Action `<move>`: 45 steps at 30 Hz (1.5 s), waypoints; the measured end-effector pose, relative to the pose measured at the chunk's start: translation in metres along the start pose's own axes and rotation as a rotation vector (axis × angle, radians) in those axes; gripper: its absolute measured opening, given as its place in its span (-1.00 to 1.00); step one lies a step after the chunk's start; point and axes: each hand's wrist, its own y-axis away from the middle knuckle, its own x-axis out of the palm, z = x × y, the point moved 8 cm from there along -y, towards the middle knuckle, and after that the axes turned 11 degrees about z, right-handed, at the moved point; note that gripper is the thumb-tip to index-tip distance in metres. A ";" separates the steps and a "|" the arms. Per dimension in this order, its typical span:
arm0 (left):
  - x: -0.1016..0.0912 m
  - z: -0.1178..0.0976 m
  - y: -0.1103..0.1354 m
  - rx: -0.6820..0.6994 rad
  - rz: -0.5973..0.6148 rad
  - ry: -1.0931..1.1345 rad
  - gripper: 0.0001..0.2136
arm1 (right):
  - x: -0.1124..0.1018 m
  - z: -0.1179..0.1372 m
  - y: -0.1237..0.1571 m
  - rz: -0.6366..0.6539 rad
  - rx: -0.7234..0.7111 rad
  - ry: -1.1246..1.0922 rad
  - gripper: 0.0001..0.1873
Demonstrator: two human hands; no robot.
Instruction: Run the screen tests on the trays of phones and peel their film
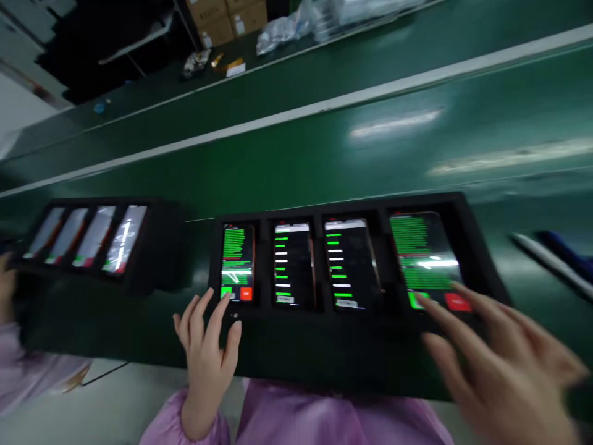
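A black tray [352, 330] in front of me holds several phones with lit screens. My left hand [206, 355] is open, fingers spread, with a fingertip at the green button on the leftmost phone [238, 262]. My right hand [498, 371] is open and blurred, its fingers reaching onto the bottom of the rightmost phone [424, 256], by its green and red buttons. Two middle phones [293, 264] [347, 262] show green and white lists. Pink sleeves cover my arms.
A second black tray [152, 272] with several lit phones sits to the left, where another person's hand [5, 287] and pink sleeve show. A green conveyor belt [370, 136] runs behind. Cardboard boxes [227, 17] and plastic bags [287, 28] lie beyond it.
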 end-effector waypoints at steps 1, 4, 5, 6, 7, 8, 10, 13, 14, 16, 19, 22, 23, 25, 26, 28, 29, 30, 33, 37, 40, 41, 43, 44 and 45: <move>0.001 -0.010 -0.001 0.021 0.024 0.003 -0.60 | -0.001 0.013 -0.002 0.033 0.000 0.032 -0.41; 0.012 -0.032 -0.001 0.029 0.162 -0.011 -0.54 | 0.004 0.037 -0.004 0.130 0.028 0.101 -0.42; 0.019 -0.038 0.000 0.022 0.217 -0.029 -0.53 | 0.007 0.041 -0.004 0.147 0.041 0.115 -0.42; 0.026 -0.043 0.000 0.018 0.266 -0.051 -0.53 | 0.010 0.043 -0.004 0.155 0.051 0.126 -0.42; 0.032 -0.048 -0.002 0.016 0.306 -0.074 -0.53 | 0.013 0.044 -0.005 0.160 0.056 0.134 -0.43; 0.039 -0.051 -0.005 0.015 0.335 -0.094 -0.54 | 0.016 0.044 -0.007 0.164 0.056 0.139 -0.43; 0.050 -0.055 -0.018 -0.001 0.366 -0.118 -0.55 | 0.023 0.042 -0.017 0.169 0.066 0.143 -0.46; 0.061 -0.055 -0.051 -0.048 0.378 -0.114 -0.55 | 0.034 0.036 -0.044 0.171 0.103 0.138 -0.49; 0.064 -0.054 -0.062 -0.063 0.378 -0.110 -0.55 | 0.036 0.036 -0.054 0.169 0.117 0.137 -0.49; 0.068 -0.055 -0.081 -0.087 0.378 -0.102 -0.55 | 0.039 0.035 -0.070 0.165 0.138 0.136 -0.50; 0.068 -0.053 -0.092 -0.123 0.383 -0.074 -0.57 | 0.032 0.029 -0.081 0.162 0.141 0.100 -0.53; 0.051 -0.045 -0.085 -0.098 0.306 -0.006 -0.55 | 0.001 0.011 -0.075 0.035 0.051 -0.072 -0.56; 0.038 -0.040 -0.082 -0.073 0.223 0.011 -0.52 | -0.016 0.001 -0.069 -0.067 0.021 -0.145 -0.58; 0.005 -0.024 -0.073 -0.028 0.020 0.033 -0.47 | -0.046 -0.025 -0.054 -0.275 -0.004 -0.263 -0.62; -0.008 -0.013 -0.069 -0.028 -0.055 0.040 -0.46 | -0.055 -0.037 -0.047 -0.337 -0.001 -0.298 -0.64; -0.021 0.016 -0.066 -0.085 -0.090 0.067 -0.42 | -0.055 -0.055 -0.039 -0.339 0.013 -0.333 -0.69; -0.020 0.032 -0.065 -0.140 -0.071 0.086 -0.38 | -0.049 -0.059 -0.038 -0.301 0.014 -0.339 -0.71; -0.015 0.048 -0.065 -0.205 -0.039 0.105 -0.31 | -0.041 -0.061 -0.038 -0.261 0.013 -0.338 -0.72; 0.012 0.083 -0.060 -0.375 0.050 0.227 -0.16 | -0.017 -0.060 -0.036 -0.200 -0.004 -0.323 -0.72; 0.041 0.081 -0.055 -0.398 0.091 0.338 -0.20 | -0.004 -0.054 -0.033 -0.176 -0.039 -0.284 -0.70; 0.046 0.070 -0.052 -0.379 0.093 0.303 -0.22 | -0.001 -0.054 -0.030 -0.142 -0.068 -0.262 -0.64; 0.046 0.067 -0.052 -0.367 0.085 0.299 -0.23 | 0.000 -0.054 -0.029 -0.132 -0.073 -0.255 -0.63; 0.044 0.064 -0.050 -0.336 0.065 0.284 -0.23 | 0.002 -0.054 -0.026 -0.122 -0.080 -0.245 -0.62; 0.043 0.064 -0.049 -0.323 0.052 0.273 -0.24 | 0.002 -0.054 -0.025 -0.124 -0.084 -0.242 -0.62; 0.042 0.063 -0.049 -0.317 0.040 0.259 -0.24 | 0.002 -0.053 -0.025 -0.131 -0.088 -0.241 -0.61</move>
